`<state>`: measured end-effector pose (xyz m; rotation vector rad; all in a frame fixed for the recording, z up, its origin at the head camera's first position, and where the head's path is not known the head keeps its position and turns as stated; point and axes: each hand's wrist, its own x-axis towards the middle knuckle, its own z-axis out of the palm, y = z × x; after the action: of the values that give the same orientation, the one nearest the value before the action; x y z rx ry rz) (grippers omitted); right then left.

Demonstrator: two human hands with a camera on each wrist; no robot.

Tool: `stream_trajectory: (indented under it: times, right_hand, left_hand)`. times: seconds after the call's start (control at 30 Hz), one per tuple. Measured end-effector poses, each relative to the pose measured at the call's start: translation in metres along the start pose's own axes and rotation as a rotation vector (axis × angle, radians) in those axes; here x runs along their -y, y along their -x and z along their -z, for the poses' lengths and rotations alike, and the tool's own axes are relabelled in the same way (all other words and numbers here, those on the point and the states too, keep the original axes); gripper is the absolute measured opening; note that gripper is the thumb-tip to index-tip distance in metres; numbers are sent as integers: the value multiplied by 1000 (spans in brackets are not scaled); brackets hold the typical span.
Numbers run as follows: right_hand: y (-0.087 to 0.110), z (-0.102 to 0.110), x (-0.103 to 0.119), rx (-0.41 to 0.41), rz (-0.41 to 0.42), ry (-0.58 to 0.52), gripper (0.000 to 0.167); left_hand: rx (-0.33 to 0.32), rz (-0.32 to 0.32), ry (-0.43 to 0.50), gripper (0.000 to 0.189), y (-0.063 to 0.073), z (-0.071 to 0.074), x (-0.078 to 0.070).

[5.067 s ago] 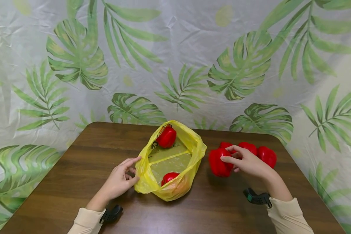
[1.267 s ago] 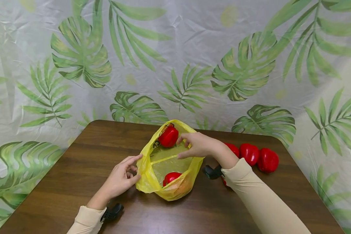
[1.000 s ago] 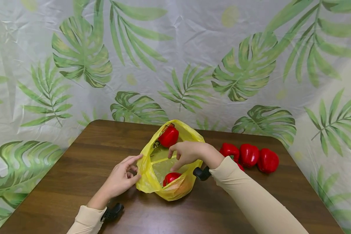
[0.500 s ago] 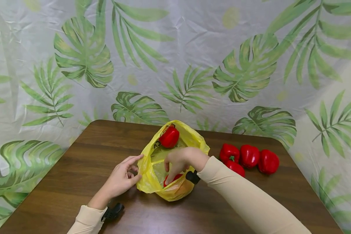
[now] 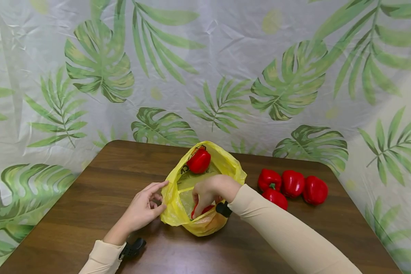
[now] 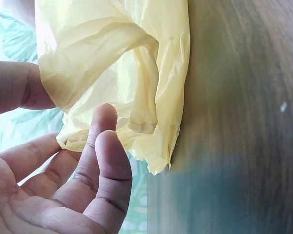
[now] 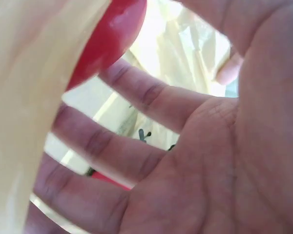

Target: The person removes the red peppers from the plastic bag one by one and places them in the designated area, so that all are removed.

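Observation:
A yellow plastic bag (image 5: 172,203) lies with its mouth open on the table. My left hand (image 5: 145,209) holds the bag's left rim; in the left wrist view, thumb and fingers meet the thin yellow plastic (image 6: 88,53). Inside the bag, my right hand (image 5: 209,192) reaches down to the near side, fingers curled round a red bell pepper (image 7: 115,41). Much of that pepper is hidden by the hand and the bag's near wall. A second red bell pepper (image 5: 199,161) rests against the bag's far left wall.
Several red bell peppers (image 5: 292,183) are grouped on the brown wooden table (image 5: 123,167), right of the bag. A leaf-patterned cloth (image 5: 226,68) hangs behind the table's back edge.
My right hand earlier held a red bell pepper by the group, then came empty over the bag and lowered onto the near pepper inside. My left hand stays at the rim.

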<state>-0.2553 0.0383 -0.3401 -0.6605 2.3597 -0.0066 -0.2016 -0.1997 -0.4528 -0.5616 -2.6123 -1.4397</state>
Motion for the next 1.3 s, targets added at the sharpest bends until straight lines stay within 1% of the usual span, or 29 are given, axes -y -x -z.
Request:
stream_trajectory:
  times: [0.2, 0.37, 0.57, 0.9, 1.0, 1.13, 1.3]
  right_hand:
    - [-3, 1, 1, 7, -10, -45, 26]
    - [-7, 5, 1, 4, -32, -107, 26]
    - [-16, 14, -6, -45, -53, -169, 27]
    - [-30, 26, -13, -113, -71, -206, 34]
    - [-31, 27, -13, -121, -67, -187, 33]
    - [-32, 28, -14, -124, -40, -141, 33]
    - [-31, 29, -20, -96, -31, -134, 41]
  left_hand:
    - [-3, -3, 0, 68, 0, -1, -1]
    - [-6, 2, -4, 67, 1, -1, -1]
    - [-8, 6, -7, 67, 1, 0, 0]
    - [-12, -1, -15, 68, 1, 1, 1]
    - [-16, -5, -18, 68, 2, 1, 0]
    - [-15, -11, -15, 67, 1, 1, -1]
    - [-13, -18, -8, 67, -1, 2, -3]
